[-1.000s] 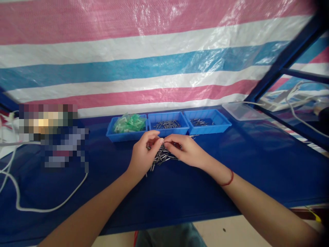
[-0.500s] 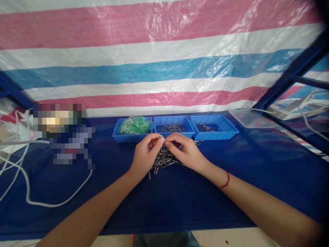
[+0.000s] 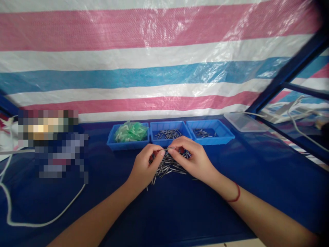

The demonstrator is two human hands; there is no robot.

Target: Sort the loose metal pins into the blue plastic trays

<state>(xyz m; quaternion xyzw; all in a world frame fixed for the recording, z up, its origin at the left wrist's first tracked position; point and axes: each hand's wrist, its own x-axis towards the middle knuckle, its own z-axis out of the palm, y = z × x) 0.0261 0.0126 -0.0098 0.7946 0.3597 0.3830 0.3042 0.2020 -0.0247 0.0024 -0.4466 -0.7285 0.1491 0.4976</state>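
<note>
My left hand [image 3: 147,164] and my right hand [image 3: 194,157] meet fingertip to fingertip above a loose pile of thin metal pins [image 3: 167,166] on the blue table. Between them runs one slim metal pin [image 3: 168,148], lying roughly level. Thumb and forefinger of each hand are pinched at its ends, and the tips cover those ends. The pins in the pile look silvery and dark, and point in many directions. Part of the pile is hidden behind my fingers.
Behind the pile stand three blue trays: one with a green plastic bag [image 3: 131,131], a middle tray [image 3: 153,127] and a right tray [image 3: 226,133], both with metal pins. A clear plastic lid [image 3: 245,122] lies at right. A white cable [image 3: 38,225] curves across the left.
The fingertips have drawn slightly apart, and the metal pin now shows between them. My whole view has shifted a little, with the trays lower and further left.
</note>
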